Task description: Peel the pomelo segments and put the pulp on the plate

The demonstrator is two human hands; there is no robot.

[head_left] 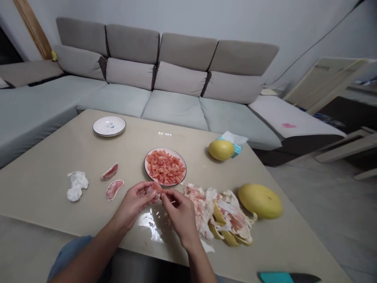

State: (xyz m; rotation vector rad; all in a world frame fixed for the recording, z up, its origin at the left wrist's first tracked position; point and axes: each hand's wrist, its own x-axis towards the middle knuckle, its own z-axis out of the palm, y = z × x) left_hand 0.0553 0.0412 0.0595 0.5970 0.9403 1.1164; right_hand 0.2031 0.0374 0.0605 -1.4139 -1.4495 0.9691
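Just in front of a plate (145,169) heaped with pink pomelo pulp (166,167), my two hands meet over the table. My left hand (138,200) pinches a piece of pomelo flesh (157,187) between thumb and fingers. From the other side my right hand (178,208) has its fingertips closed on the same piece. Two pomelo segments (110,171) with pale membrane lie to the left of my hands. Close to my right hand is a pile of membrane and yellow peel (219,214).
A whole pomelo (260,200) sits right of the peel pile, another yellow fruit (221,150) by a tissue pack (235,141). A turquoise-handled knife (288,277) lies at the front right. Crumpled tissue (77,185) and a white plate (109,122) are on the left.
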